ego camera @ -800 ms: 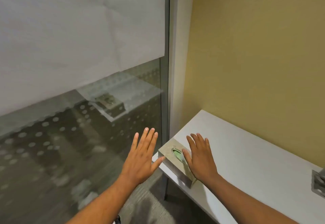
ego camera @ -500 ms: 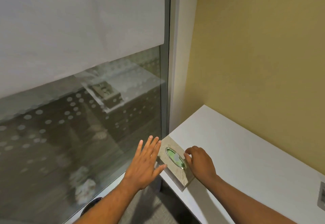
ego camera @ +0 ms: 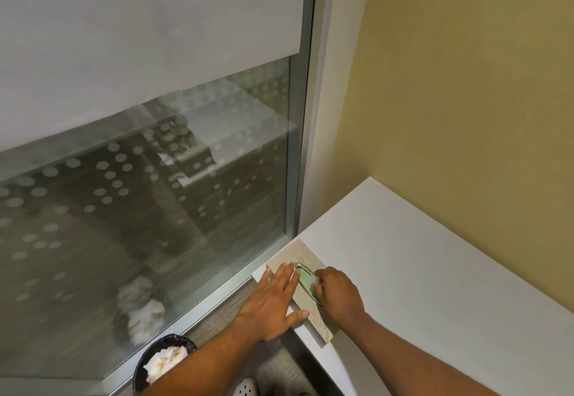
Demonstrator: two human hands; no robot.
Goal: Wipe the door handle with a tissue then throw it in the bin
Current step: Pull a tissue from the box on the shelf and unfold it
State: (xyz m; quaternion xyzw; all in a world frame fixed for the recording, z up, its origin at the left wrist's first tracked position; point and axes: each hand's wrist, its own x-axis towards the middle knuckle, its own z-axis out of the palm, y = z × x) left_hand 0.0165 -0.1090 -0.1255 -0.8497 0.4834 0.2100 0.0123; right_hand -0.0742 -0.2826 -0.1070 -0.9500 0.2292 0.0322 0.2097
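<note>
Currently a tissue box (ego camera: 306, 297) is seen lying flat at the near-left corner of a white table (ego camera: 435, 271), right beside the metal frame of a glass wall (ego camera: 155, 209). Left hand (ego camera: 273, 299) is laid flat on the box's left side, palm down, fingers spread wide, thumb stretched along the box's near edge; nothing is gripped by it. Right hand (ego camera: 337, 294) is curled over the right side of the box, fingertips bunched at the green-rimmed oval slot (ego camera: 304, 280) in the top. A pale bit of tissue (ego camera: 314, 284) appears to be pinched at the slot by those fingertips, but the contact is small and partly hidden, so a firm hold cannot be confirmed. Most of the tissue is kept inside the box. A dark round bin (ego camera: 155, 361) is seen on the floor at lower left, below the left forearm, with crumpled white paper (ego camera: 164, 361) inside. The bin sits close to the glass, and its contents are mirrored there. Upper glass is covered by a frosted band (ego camera: 139, 38); dotted film is seen lower down. A yellow wall (ego camera: 466, 100) runs behind the table. No door handle is caught in view.
</note>
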